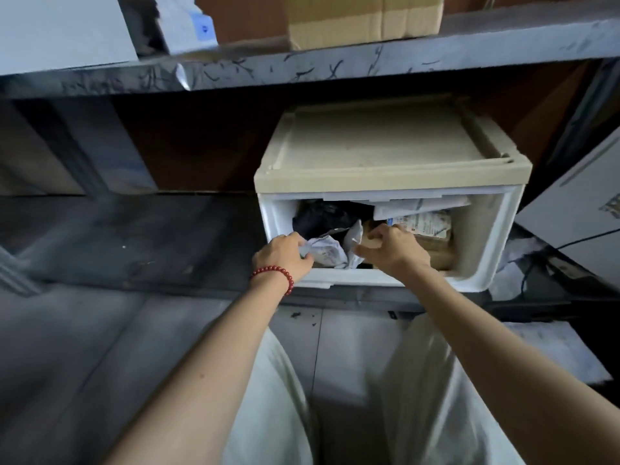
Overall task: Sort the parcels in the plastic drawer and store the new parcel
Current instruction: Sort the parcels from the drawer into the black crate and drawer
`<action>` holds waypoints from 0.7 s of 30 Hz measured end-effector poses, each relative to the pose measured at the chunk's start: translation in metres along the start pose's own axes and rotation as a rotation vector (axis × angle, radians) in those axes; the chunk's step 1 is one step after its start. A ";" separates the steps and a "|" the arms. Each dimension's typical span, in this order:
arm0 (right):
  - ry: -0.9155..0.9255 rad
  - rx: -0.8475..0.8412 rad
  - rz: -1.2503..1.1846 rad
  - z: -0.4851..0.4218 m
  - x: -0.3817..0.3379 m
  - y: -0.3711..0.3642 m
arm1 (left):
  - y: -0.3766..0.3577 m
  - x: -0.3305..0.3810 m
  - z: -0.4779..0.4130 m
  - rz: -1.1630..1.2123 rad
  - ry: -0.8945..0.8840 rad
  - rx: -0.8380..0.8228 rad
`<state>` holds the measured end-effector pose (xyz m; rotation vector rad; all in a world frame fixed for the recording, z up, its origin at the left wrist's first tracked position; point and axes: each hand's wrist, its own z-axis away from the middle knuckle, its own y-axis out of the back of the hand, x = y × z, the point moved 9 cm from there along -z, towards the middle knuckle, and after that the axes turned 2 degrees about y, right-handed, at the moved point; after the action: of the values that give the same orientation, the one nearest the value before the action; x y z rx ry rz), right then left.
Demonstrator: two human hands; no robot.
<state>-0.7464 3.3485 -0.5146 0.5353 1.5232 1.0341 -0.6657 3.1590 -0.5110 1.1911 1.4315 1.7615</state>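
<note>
Parcels fill the white plastic drawer (pixel 483 243). At its front a crumpled white parcel (pixel 327 255) is gripped by the left hand (pixel 285 255), whose fingers are curled round its edge. The right hand (pixel 392 250) is held curled just beside it, against a brown parcel (pixel 439 256); whether anything is pinched cannot be told. A red bead bracelet (pixel 275 273) is worn on the left wrist. Further back a black parcel (pixel 318 216) and a labelled white parcel (pixel 426 224) are lodged. The drawer is housed under a beige top (pixel 385 142), below a grey shelf (pixel 335 70).
</note>
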 end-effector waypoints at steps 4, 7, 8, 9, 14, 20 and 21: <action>0.019 -0.024 -0.006 -0.010 0.005 -0.030 | -0.026 -0.014 -0.007 0.043 -0.057 -0.075; 0.103 0.002 0.061 -0.023 -0.006 -0.042 | -0.046 -0.009 -0.020 0.010 -0.123 -0.108; 0.136 0.012 0.088 -0.027 -0.010 -0.045 | -0.049 -0.004 -0.024 0.003 -0.153 -0.098; 0.158 0.016 0.111 -0.031 -0.013 -0.047 | -0.050 0.001 -0.028 -0.005 -0.180 -0.084; 0.125 -0.019 0.115 -0.057 -0.004 -0.061 | -0.066 0.003 -0.063 -0.060 -0.226 -0.056; 0.135 -0.028 0.151 -0.086 0.002 -0.076 | -0.086 0.018 -0.101 -0.160 -0.285 -0.044; 0.135 -0.032 0.161 -0.089 0.002 -0.079 | -0.090 0.021 -0.105 -0.161 -0.292 -0.060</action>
<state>-0.8150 3.2825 -0.5865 0.5829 1.5991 1.2380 -0.7780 3.1535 -0.5949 1.2083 1.2563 1.4449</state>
